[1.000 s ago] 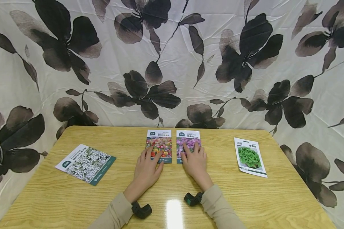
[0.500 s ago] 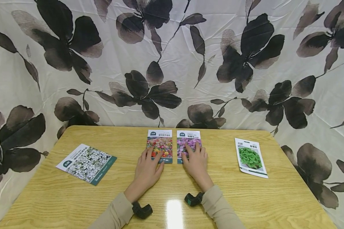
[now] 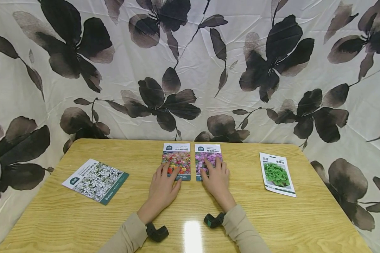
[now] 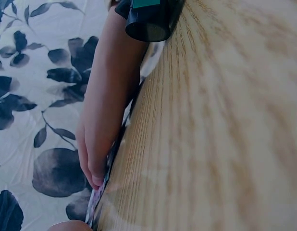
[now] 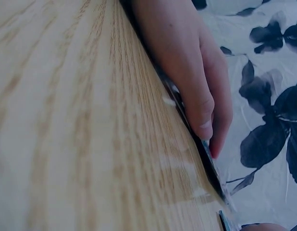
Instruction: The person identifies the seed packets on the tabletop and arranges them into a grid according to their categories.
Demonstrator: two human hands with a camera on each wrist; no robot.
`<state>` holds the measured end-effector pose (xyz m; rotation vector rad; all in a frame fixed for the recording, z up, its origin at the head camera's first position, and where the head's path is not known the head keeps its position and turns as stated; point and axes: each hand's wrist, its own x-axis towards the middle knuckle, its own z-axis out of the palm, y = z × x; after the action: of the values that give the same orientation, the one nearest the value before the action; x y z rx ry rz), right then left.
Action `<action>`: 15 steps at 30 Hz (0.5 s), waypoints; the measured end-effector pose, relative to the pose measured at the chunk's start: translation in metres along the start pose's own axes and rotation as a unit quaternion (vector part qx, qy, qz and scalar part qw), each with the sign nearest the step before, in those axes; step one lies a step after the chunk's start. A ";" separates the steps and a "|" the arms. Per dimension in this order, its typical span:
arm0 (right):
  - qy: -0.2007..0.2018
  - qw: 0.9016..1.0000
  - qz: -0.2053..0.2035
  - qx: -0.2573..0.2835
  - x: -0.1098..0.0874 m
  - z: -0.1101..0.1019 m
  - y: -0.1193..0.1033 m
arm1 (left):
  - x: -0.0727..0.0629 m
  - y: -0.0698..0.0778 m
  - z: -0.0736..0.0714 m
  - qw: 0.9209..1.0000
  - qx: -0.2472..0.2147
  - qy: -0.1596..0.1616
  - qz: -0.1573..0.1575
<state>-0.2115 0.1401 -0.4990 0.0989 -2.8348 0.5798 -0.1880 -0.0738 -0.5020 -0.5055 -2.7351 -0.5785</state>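
My left hand (image 3: 162, 186) rests with its fingers laid out over the lower part of the packet of mixed red and yellow flowers (image 3: 177, 158), and my right hand (image 3: 216, 178) lies the same way on the packet of purple flowers (image 3: 209, 156). I have neither pinched; my fingers are loosely extended, pressing from on top. The two packets lie side by side, a narrow gap between them, near the far edge of the wooden table (image 3: 82, 225). Only the head view gives me their printed fronts, and the white-flower packet (image 3: 99, 181) lying askew well to my left and the green-leaf packet (image 3: 276, 174) well to my right. The wrist views look low across the wood instead: each shows my opposite hand from the side, fingertips down on a packet seen nearly edge-on, its print hard to make out, with the floral cloth (image 3: 206, 80) beyond
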 end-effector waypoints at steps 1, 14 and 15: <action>0.001 1.000 0.000 0.000 0.000 0.000 0.000 | 0.000 0.000 0.000 1.000 0.001 0.001 0.001; 0.009 1.000 0.000 0.011 -0.001 0.002 -0.001 | -0.001 -0.002 0.002 1.000 0.000 0.002 0.003; 0.010 1.000 0.000 0.012 -0.001 0.002 -0.001 | -0.001 -0.002 0.002 1.000 -0.001 0.001 0.002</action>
<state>-0.2111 0.1387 -0.5012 0.0972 -2.8092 0.6126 -0.1884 -0.0745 -0.5046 -0.5110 -2.7317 -0.5803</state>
